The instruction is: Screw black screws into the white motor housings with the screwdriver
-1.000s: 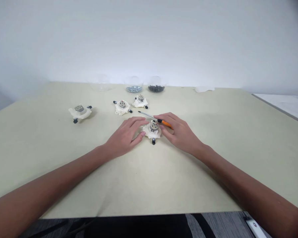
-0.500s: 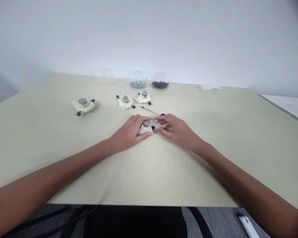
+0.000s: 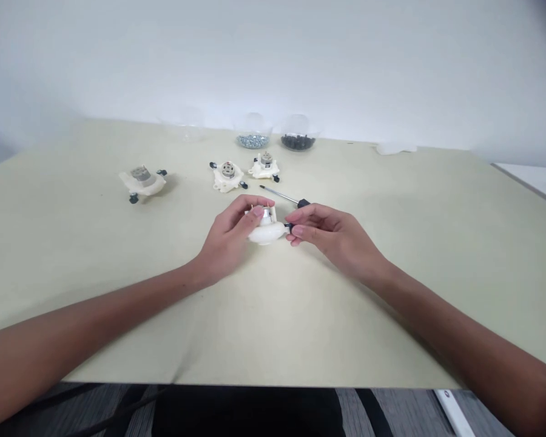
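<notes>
My left hand (image 3: 231,233) is closed on a cream motor assembly (image 3: 266,233), its thumb and fingers around the silver motor. On the assembly's right side, my right hand (image 3: 334,237) pinches a small black piece (image 3: 289,227). Just beyond my hands lies a screwdriver (image 3: 279,194), its black handle close to my right fingers and its tip pointing to the back left. Two similar assemblies, one (image 3: 228,175) with its motor upward and another (image 3: 266,165) beside it, rest behind the held one. A further assembly (image 3: 143,181) sits to the left.
Along the back of the table (image 3: 273,328) stand a clear bowl of silver screws (image 3: 253,141), one of black pieces (image 3: 298,142) and a faint clear bowl (image 3: 191,130). A white flat object (image 3: 395,149) lies at the back right.
The held assembly has been turned, and my left thumb has moved up onto its motor. My right fingers, apart from it before, now pinch the black piece. The view has shifted slightly.
</notes>
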`<state>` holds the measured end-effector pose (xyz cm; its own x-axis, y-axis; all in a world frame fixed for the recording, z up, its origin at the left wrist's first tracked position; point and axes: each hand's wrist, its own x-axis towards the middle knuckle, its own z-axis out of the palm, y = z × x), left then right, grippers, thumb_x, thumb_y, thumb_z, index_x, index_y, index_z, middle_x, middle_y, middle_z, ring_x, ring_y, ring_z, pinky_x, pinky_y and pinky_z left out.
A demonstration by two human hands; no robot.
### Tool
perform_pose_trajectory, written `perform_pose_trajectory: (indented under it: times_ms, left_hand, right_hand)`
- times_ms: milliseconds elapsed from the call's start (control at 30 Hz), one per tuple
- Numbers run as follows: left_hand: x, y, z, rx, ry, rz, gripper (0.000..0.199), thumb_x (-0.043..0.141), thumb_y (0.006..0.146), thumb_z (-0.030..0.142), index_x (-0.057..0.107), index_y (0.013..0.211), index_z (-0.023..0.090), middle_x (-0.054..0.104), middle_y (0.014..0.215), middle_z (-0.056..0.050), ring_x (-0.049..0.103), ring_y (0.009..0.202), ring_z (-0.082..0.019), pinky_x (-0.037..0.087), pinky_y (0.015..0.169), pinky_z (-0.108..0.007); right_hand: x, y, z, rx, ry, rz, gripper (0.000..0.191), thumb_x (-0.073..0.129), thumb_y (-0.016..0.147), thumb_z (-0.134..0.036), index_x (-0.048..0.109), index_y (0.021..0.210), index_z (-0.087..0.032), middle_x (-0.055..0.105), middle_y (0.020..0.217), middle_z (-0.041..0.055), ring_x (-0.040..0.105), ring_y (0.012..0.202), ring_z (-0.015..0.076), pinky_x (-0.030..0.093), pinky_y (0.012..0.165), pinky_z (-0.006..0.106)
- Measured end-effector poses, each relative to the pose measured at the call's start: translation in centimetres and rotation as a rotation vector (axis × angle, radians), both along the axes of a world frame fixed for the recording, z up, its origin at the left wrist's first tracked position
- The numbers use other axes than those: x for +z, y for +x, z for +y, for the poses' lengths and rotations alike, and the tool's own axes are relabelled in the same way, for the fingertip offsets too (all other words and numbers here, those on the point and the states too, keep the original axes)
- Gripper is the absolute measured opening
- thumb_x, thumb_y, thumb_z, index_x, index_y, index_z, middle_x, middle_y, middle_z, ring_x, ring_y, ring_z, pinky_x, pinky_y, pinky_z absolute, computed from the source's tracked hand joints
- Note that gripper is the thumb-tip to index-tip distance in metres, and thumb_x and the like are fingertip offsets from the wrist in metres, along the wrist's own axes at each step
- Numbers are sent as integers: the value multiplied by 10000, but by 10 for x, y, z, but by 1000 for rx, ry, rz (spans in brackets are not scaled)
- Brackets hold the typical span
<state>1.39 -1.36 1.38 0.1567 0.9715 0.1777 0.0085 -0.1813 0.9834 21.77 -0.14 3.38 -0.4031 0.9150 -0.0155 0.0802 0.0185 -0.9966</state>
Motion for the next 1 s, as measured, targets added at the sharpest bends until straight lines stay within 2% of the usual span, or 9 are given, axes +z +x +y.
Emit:
perform_pose_trajectory:
  times_ms: [167, 267, 600, 1000]
  left_hand:
    - [-1, -1, 6, -111, -177, -218, 258, 527, 917, 407, 635, 1035, 205, 585, 928, -46, 583, 811, -161, 509, 586, -241]
    - [-1, -1, 7, -139, -239, -291, 259, 533, 915, 394, 645, 1027, 190, 585, 922, -51, 584, 813, -161, 527, 569, -236]
    - [-1, -3, 12, -218, -339, -375, 258, 500, 919, 361, 644, 984, 156, 612, 956, -66, 593, 745, -157, 532, 530, -246]
    - [-4, -5, 12, -267, -258, -301, 288, 512, 910, 403, 640, 974, 152, 616, 907, -70, 604, 711, -170, 544, 517, -267]
  right_hand:
    - [-7, 1, 4, 57, -192, 207, 225, 715, 777, -256, 657, 975, -167, 662, 841, 22, 658, 773, 125, 538, 849, 349]
    - [-9, 1, 5, 79, -234, 252, 198, 707, 782, -231, 658, 965, -170, 659, 831, 20, 655, 757, 120, 549, 815, 333]
    - [-14, 3, 5, 205, -191, 318, 163, 671, 825, -203, 687, 986, -186, 683, 814, 23, 669, 772, 119, 561, 750, 291]
    - [-26, 6, 7, 302, -87, 312, 103, 660, 837, -179, 652, 937, -157, 687, 767, 25, 650, 697, 103, 542, 686, 261]
